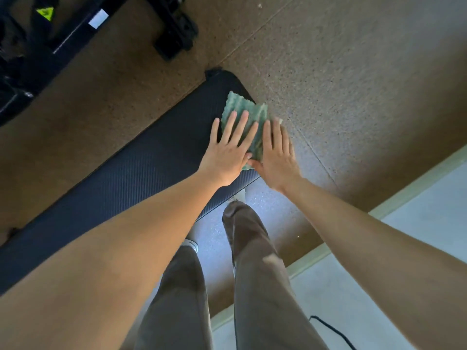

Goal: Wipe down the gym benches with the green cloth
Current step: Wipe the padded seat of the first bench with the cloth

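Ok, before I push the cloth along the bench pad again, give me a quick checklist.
1. Green cloth on the bench pad: ok, near the far end, at the right edge.
2. Left hand flat on the cloth: ok.
3. Right hand on the cloth: ok, partly past the pad's edge.
4. Cloth spread flat: not ok, rumpled.
5. Pad toward you free of objects: ok.
6. Pad already clean: cannot tell.

A gym: speckled brown rubber flooring [341, 72] surrounds a long black ribbed padded bench [121, 178], with a black steel machine frame [83, 29] beyond its far end.
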